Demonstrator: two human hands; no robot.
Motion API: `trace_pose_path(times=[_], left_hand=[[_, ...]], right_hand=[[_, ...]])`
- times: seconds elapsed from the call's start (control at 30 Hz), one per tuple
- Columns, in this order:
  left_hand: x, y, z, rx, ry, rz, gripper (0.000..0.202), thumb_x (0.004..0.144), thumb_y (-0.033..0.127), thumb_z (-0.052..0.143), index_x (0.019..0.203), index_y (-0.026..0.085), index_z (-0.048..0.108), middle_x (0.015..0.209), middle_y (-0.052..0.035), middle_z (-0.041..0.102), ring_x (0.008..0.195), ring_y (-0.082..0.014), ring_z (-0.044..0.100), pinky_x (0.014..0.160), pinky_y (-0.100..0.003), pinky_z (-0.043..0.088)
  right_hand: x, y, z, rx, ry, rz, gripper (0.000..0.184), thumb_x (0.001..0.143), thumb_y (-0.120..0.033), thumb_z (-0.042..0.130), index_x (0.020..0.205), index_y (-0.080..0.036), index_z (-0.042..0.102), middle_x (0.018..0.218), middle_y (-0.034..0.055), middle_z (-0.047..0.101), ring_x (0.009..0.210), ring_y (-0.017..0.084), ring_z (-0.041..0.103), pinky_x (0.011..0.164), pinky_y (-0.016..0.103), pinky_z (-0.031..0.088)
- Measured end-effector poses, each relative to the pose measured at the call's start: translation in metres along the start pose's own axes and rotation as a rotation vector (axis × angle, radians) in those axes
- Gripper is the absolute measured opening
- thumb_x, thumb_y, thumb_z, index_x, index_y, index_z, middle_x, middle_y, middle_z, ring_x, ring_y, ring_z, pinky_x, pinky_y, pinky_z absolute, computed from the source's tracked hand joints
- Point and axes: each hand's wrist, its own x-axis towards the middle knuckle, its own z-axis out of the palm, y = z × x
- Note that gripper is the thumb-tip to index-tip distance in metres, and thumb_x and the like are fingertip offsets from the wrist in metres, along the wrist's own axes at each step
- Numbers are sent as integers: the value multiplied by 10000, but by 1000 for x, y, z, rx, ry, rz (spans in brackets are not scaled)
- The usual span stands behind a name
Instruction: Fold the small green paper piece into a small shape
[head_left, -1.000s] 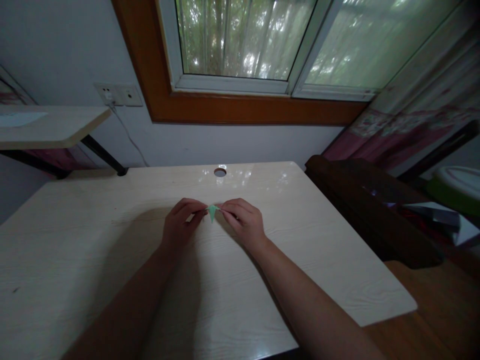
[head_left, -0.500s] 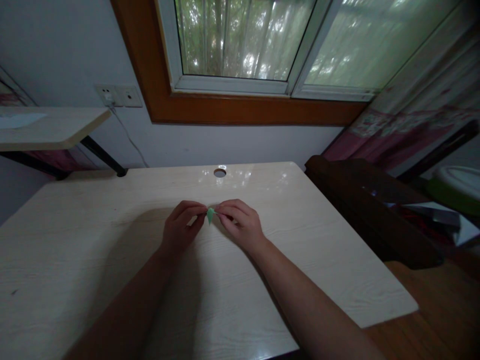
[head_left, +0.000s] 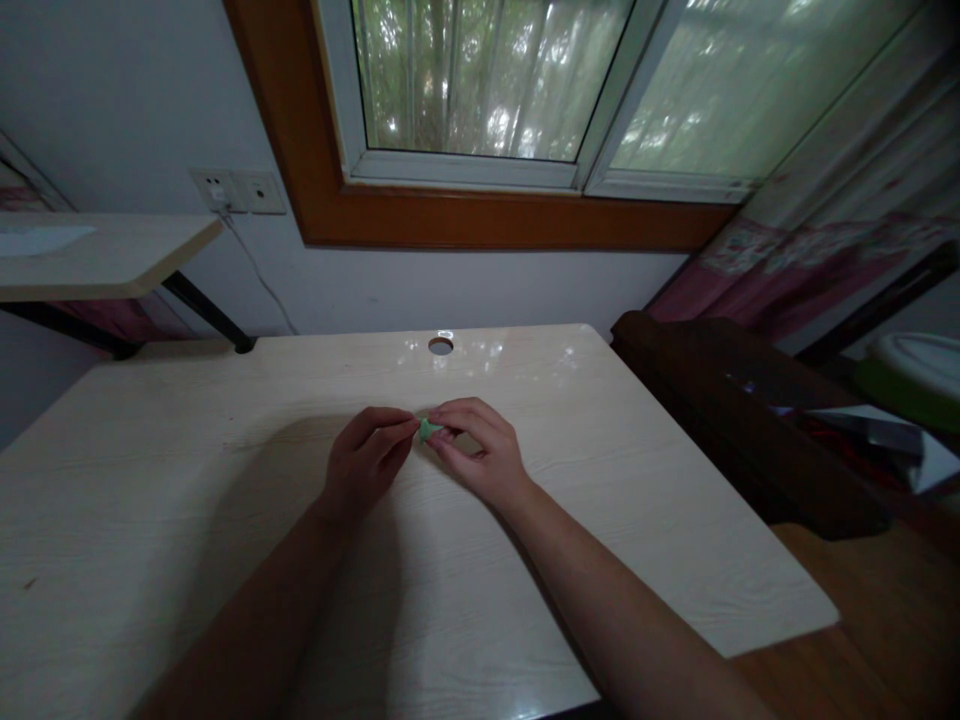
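On pale desk (head_left: pixel 225 520), both hands' fingers (head_left: pixel 401 430) pinch green paper (head_left: pixel 427 429); orientation unclear.

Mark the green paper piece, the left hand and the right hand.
green paper piece (head_left: pixel 427 429): head view, visible middle.
left hand (head_left: pixel 365 458): head view, back of hand.
right hand (head_left: pixel 480 455): head view, back of hand.

A pale wooden table (head_left: pixel 637 520) stands below a wood-framed window (head_left: pixel 525 90); a wall socket (head_left: pixel 236 190) left, a curtain (head_left: pixel 840 240) right; dim daylight.
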Motion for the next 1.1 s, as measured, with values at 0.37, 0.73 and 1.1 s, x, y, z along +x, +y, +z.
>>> trace_pose_path(times=[0.37,0.73,1.1], left_hand=[[3,3,3,-43,-48,-23,176,909,136,624,1044,245,655,1026,-55,706,948,-157,688,845,-303,588],[7,5,5,-254,-143,-195,319,855,202,689,1157,221,587,1103,-91,686,1036,-203,670,873,-347,593],[7,2,8,-162,-108,-192,172,863,203,680,1028,195,632,923,-45,709,844,-169,685,794,-307,568]], right_hand=[[2,2,4,22,41,26,107,889,-183,676,965,-238,727,966,64,738,902,172,699,811,339,597],[3,3,2,33,88,36,127,863,-142,689,939,-235,729,957,68,731,908,179,694,802,344,591],[2,5,2,45,50,14,112,862,-137,688,921,-227,717,960,64,723,892,166,688,796,326,583]])
